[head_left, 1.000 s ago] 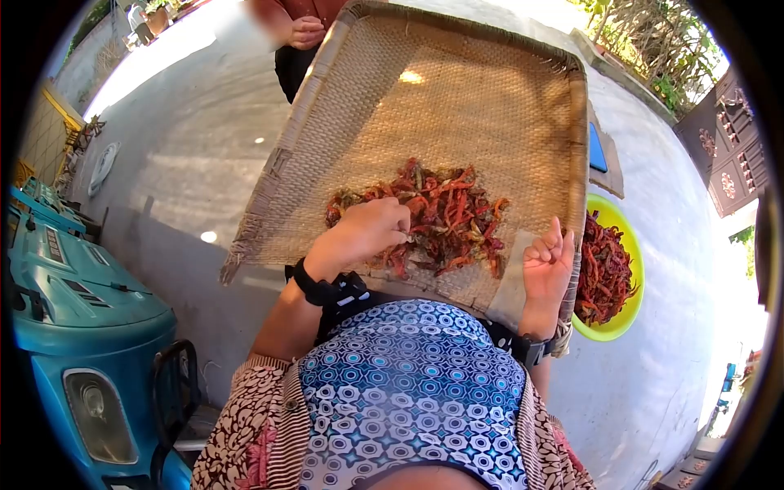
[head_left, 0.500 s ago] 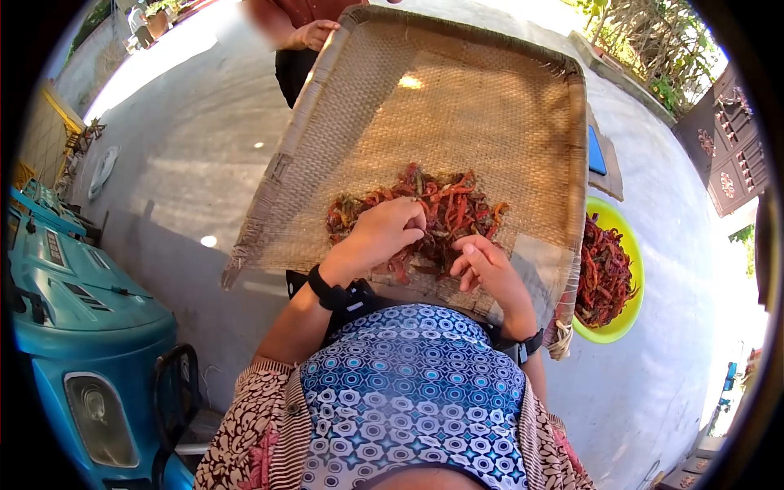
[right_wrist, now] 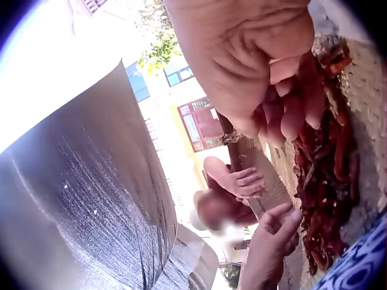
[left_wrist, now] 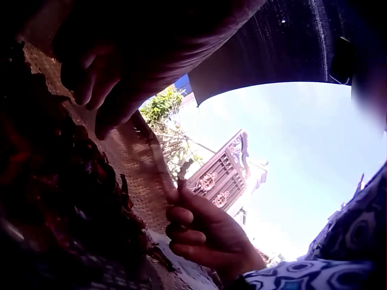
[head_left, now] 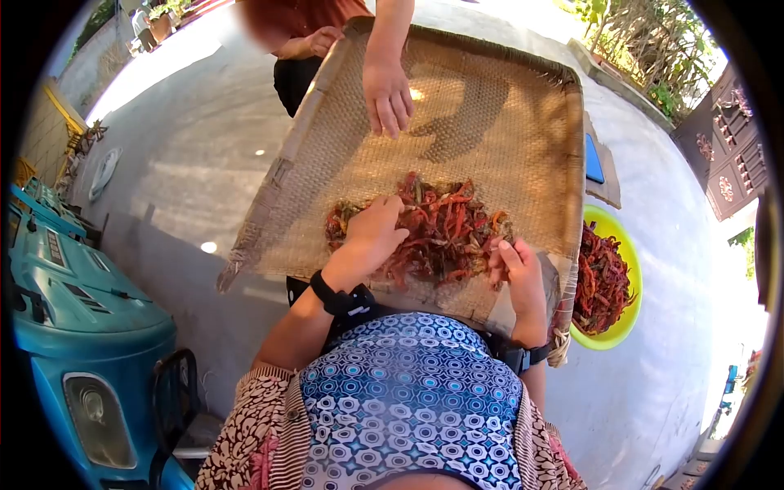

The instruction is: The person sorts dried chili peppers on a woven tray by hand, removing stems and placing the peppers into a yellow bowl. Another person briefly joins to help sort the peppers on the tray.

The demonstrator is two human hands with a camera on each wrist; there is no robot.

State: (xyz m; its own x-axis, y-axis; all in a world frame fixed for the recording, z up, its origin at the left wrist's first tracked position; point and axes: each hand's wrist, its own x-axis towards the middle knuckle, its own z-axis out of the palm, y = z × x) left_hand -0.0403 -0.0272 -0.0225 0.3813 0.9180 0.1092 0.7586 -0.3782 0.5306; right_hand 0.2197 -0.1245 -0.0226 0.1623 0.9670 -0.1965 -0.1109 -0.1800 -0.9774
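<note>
A heap of wrinkled red and brownish chili peppers point(head_left: 441, 229) lies on the near part of a large woven tray point(head_left: 523, 131). My left hand point(head_left: 372, 238) hovers at the heap's left side, fingers loosely bent, with nothing visible between thumb and fingers. At the heap's right edge, my right hand point(head_left: 516, 269) pinches a small twisted chili piece point(left_wrist: 184, 172) between thumb and forefinger, its other fingers curled. Across the tray, another person's hand point(head_left: 387, 96) reaches down over the weave, while that person's other hand point(head_left: 324, 39) is at the tray's rim.
A yellow-green basin point(head_left: 630, 306) full of red chilies sits on the ground right of the tray. Beyond it, a blue flat object point(head_left: 594, 159) lies on cardboard. A teal vehicle point(head_left: 90, 327) stands at the left.
My right hand has swung inward to the heap, then back to its right edge with a chili piece. My left hand has shifted slightly left. The other person's arm has reached over the tray.
</note>
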